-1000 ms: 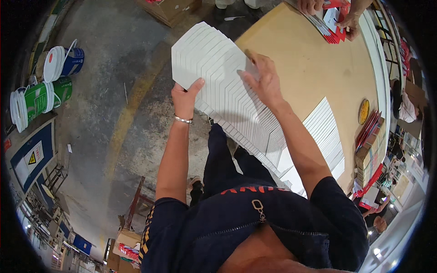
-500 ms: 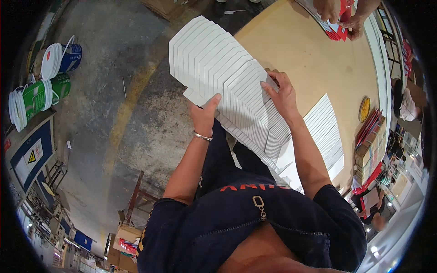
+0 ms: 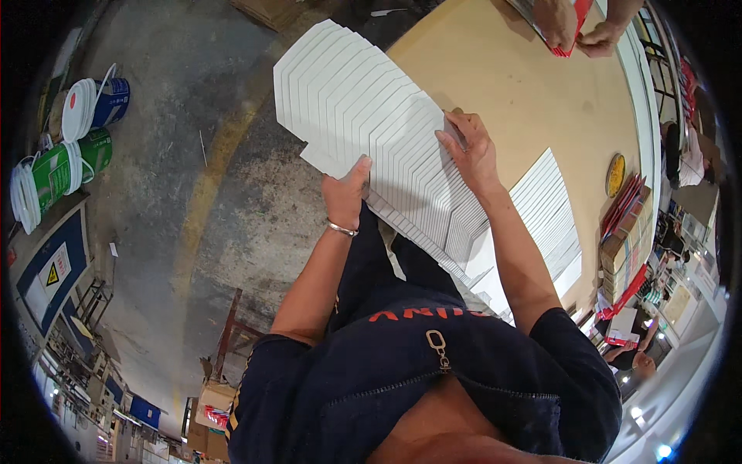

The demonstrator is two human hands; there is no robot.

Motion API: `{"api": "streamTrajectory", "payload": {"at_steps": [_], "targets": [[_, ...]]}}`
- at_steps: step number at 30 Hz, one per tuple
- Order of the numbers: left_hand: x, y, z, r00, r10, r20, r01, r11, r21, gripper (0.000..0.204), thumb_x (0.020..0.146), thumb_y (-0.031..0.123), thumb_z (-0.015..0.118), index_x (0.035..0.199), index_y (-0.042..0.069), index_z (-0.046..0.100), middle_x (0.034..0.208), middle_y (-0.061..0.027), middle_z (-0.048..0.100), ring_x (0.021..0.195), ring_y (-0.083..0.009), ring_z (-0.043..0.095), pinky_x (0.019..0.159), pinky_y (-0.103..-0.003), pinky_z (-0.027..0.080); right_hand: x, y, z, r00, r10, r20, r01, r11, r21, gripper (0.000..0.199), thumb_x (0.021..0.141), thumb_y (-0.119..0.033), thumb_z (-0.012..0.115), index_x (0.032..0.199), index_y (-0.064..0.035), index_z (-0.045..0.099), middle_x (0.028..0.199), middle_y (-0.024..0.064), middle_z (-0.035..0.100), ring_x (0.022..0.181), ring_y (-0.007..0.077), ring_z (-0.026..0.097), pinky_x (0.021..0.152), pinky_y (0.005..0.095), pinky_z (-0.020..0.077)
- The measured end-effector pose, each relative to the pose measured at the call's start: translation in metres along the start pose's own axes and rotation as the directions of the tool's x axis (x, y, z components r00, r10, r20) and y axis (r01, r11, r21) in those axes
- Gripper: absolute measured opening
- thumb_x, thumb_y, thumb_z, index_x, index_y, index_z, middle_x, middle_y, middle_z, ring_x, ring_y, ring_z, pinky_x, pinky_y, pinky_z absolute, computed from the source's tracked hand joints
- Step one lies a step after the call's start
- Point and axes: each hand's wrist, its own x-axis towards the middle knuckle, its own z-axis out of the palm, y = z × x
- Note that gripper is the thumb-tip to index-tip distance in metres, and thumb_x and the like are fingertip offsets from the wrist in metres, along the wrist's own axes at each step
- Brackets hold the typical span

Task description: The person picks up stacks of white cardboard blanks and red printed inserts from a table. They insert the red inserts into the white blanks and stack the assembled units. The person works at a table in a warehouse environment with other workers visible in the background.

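- Many white die-cut sheets [image 3: 386, 127] fan across the frame's upper centre.
- Left hand [image 3: 345, 195] grips their left edge; right hand [image 3: 474, 151] half-curls at the right edge, its grip unclear.
- Fanning seems in hand; the next move calls for even support.

1. We saw a tan table [image 3: 533, 100], its right edge whitish.
2. Over its left edge, we saw fanned white sheets [image 3: 390, 124] striped by thin dark lines.
3. Near the right edge, we noticed a yellow round dish [image 3: 615, 175].
4. We noted a grey floor [image 3: 251, 216] with a yellow band [image 3: 202, 197].
5. Our navy shirt [image 3: 348, 371] bore red lettering [image 3: 427, 313].
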Motion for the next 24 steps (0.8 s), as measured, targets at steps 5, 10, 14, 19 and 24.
{"api": "streamTrajectory", "payload": {"at_steps": [5, 10, 14, 19, 24], "targets": [[-0.002, 0.002, 0.003, 0.995, 0.082, -0.054, -0.080, 0.996, 0.035, 0.040, 0.081, 0.018, 0.071, 0.110, -0.006, 0.058, 0.107, -0.0105, 0.062, 0.095, -0.0180, 0.057, 0.084, -0.031, 0.045, -0.004, 0.008, -0.014, 0.992, 0.123, 0.024, -0.125, 0.958, 0.258, 0.029, 0.082, -0.021, 0.068, 0.103, -0.0011, 0.062, 0.084, 0.0084, 0.061, 0.072, 0.0162, 0.059, 0.065, 0.0292, 0.0481], [-0.005, 0.006, 0.003, 0.999, 0.033, -0.020, -0.031, 0.995, 0.090, 0.035, 0.083, 0.017, 0.069, 0.108, -0.006, 0.059, 0.105, -0.0100, 0.063, 0.094, -0.0171, 0.057, 0.083, -0.031, 0.045, -0.012, 0.034, -0.008, 0.933, 0.280, 0.224, -0.347, 0.862, 0.370, 0.029, 0.082, -0.025, 0.069, 0.090, 0.0018, 0.063, 0.066, 0.0029, 0.056, 0.063, 0.0092, 0.049, 0.059, 0.0245, 0.0422], [-0.006, 0.012, 0.006, 0.999, 0.051, -0.019, -0.050, 0.998, 0.048, 0.035, 0.082, 0.015, 0.070, 0.108, -0.006, 0.059, 0.105, -0.0081, 0.062, 0.094, -0.0157, 0.056, 0.083, -0.030, 0.044, -0.011, 0.040, 0.002, 0.936, 0.309, 0.171, -0.350, 0.876, 0.331, 0.031, 0.081, -0.028, 0.070, 0.088, 0.0016, 0.064, 0.064, 0.0030, 0.055, 0.061, 0.0093, 0.048, 0.058, 0.0256, 0.0424], [-0.005, 0.005, 0.006, 0.999, 0.024, -0.044, -0.025, 1.000, -0.016, 0.036, 0.081, 0.015, 0.071, 0.108, -0.006, 0.059, 0.105, -0.0067, 0.061, 0.094, -0.0141, 0.055, 0.084, -0.029, 0.043, -0.011, 0.038, 0.005, 0.941, 0.306, 0.144, -0.336, 0.892, 0.303, 0.033, 0.080, -0.030, 0.071, 0.089, 0.0008, 0.064, 0.064, 0.0060, 0.058, 0.059, 0.0121, 0.051, 0.058, 0.0275, 0.0437], [-0.004, 0.000, 0.002, 1.000, 0.008, -0.014, -0.008, 1.000, 0.011, 0.036, 0.081, 0.015, 0.071, 0.108, -0.005, 0.059, 0.105, -0.0061, 0.062, 0.094, -0.0140, 0.055, 0.084, -0.029, 0.043, -0.009, 0.036, 0.003, 0.936, 0.321, 0.142, -0.347, 0.909, 0.232, 0.036, 0.079, -0.034, 0.071, 0.092, -0.0003, 0.065, 0.067, 0.0088, 0.062, 0.060, 0.0155, 0.056, 0.059, 0.0298, 0.0458]]}}
